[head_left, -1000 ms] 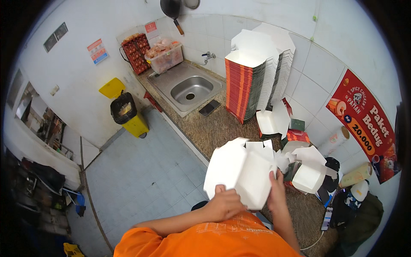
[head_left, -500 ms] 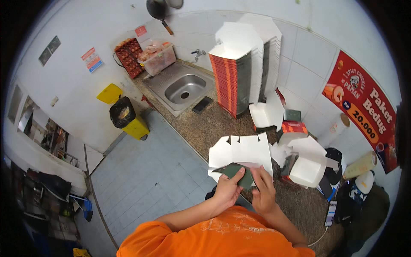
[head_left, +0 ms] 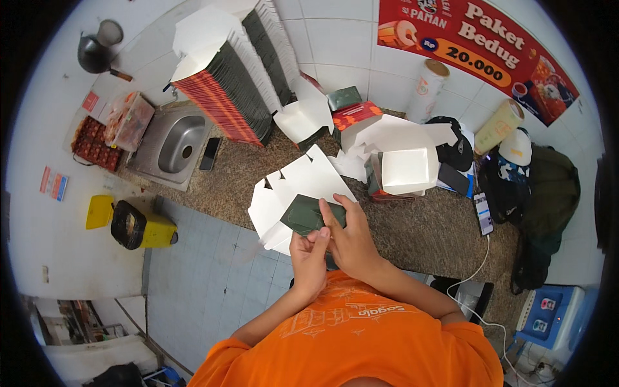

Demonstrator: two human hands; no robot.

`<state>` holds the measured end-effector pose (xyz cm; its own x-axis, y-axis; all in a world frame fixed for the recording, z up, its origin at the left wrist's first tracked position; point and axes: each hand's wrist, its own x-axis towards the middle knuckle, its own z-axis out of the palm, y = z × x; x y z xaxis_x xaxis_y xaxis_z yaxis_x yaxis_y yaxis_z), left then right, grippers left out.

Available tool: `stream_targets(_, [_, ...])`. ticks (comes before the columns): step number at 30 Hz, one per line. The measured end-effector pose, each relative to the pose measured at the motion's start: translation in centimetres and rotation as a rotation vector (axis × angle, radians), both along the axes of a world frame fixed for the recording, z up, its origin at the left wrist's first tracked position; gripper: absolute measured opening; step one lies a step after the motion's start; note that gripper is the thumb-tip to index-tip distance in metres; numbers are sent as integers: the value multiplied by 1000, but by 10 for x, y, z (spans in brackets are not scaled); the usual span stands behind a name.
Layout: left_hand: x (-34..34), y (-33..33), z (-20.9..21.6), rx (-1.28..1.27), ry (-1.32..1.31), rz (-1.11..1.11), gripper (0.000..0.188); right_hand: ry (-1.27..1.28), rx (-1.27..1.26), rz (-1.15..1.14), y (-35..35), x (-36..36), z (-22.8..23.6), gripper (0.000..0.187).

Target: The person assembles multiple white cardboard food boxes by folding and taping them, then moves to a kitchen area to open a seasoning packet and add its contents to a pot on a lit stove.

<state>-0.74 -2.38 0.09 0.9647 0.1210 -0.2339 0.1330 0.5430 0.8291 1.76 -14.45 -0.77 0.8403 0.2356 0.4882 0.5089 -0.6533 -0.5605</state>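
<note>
By the desk (head_left: 412, 232) at mid-frame, the left hand (head_left: 309, 261) and right hand (head_left: 353, 242) met, pinching the green panel (head_left: 302, 215) of a carton (head_left: 309, 175); clean folding seemed to need even pressure along the crease.

Orange shirt (head_left: 371, 338), short loose sleeves (head_left: 474, 345), pale line drawing (head_left: 316, 320) and lettering (head_left: 380, 311) on its front, bare forearms (head_left: 416, 293)

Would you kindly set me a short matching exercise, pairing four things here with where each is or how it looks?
1. Partly folded carton
2. Sink
3. Waste bin
4. Black pan

A. Yellow, lid open
B. Up on the wall
C. In both hands
D. Set into the counter

Pairs: 1-C, 2-D, 3-A, 4-B
</note>
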Motion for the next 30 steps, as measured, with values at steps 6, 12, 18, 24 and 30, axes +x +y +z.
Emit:
stream_targets(6, [3,49,14,563,22,-437,16,320,85,233,-58,-9,34,58])
stream_targets(12, [-20,53,53,958,-132,-585,15,855,484,169,-79,-4,29,26])
stream_targets(18, [-13,49,37,760,-245,-457,42,445,260,462,-63,-7,30,41])
stream_targets(24, [-9,32,32,967,-515,-368,52,211,264,235,-68,-12,16,35])
stream_targets(30, [6,5,23,1255,-825,-520,58,370,-46,274,-91,-29,42,34])
